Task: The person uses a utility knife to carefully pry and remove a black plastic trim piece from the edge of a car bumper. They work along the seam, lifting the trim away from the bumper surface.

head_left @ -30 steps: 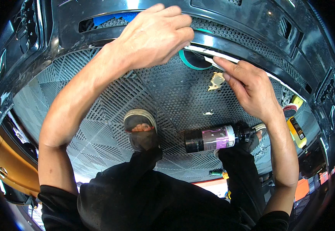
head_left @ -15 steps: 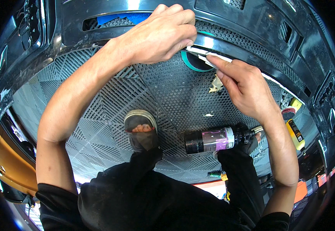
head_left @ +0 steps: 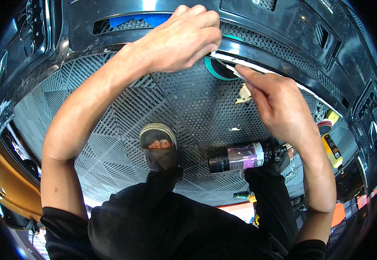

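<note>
A black car bumper (head_left: 275,60) curves across the top, with a white strip (head_left: 310,92) along its near edge. My left hand (head_left: 188,41) is closed over that edge, its thumb and finger pinching the strip's left end. Just to the right, my right hand (head_left: 279,99) grips a slim, pale, blade-like tool (head_left: 235,71), index finger stretched along it. The tool's tip points toward my left hand and sits slightly below the strip. Most of its handle is hidden in my palm.
A teal-rimmed round dark object (head_left: 214,71) is below the bumper edge. A black bottle with a purple label (head_left: 242,157) lies near my right foot. A yellow bottle (head_left: 332,151) is at right. Blue cloth (head_left: 138,20) shows through a bumper slot.
My right hand has drawn the tool slightly right and down, away from the strip's left end and off its edge. My left hand stays in place.
</note>
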Demonstrator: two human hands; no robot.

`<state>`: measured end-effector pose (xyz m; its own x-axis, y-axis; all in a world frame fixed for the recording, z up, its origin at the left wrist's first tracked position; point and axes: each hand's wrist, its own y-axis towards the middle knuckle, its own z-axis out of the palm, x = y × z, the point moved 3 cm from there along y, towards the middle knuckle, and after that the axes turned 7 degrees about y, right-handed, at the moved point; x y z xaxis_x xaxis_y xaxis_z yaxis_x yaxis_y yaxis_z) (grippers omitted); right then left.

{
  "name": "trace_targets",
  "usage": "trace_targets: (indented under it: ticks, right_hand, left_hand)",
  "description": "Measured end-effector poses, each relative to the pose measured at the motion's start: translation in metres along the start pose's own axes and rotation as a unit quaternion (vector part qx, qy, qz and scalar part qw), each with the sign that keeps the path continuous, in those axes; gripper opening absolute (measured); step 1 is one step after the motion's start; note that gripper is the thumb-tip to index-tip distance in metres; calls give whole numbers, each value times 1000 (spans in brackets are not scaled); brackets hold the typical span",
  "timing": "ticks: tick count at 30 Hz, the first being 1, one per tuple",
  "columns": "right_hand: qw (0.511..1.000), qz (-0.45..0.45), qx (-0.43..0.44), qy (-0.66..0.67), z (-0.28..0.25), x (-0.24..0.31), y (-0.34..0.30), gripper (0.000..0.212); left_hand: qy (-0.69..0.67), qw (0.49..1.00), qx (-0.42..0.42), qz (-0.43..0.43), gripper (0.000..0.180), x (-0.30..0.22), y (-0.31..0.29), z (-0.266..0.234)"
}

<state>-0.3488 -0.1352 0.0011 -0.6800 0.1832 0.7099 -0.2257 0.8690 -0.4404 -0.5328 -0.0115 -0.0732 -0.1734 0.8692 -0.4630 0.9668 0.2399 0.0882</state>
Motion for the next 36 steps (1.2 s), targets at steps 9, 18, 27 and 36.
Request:
trace_targets:
  ticks: [9, 18, 27, 36]
  right_hand:
    - [1000, -11, -10, -4, 1, 3, 0, 43]
    - [1000, 14, -4, 21, 5, 4, 7, 39]
    - [998, -9, -15, -68, 4, 1, -1, 44]
    - [995, -43, -10, -90, 3, -5, 4, 46]
  left_hand:
    - [-9, 1000, -5, -12, 6, 0, 0, 0]
    - [7, 1000, -7, 1, 6, 0, 1, 0]
    - [1, 1000, -6, -8, 5, 0, 0, 0]
    - [-11, 999, 21, -30, 6, 1, 0, 2]
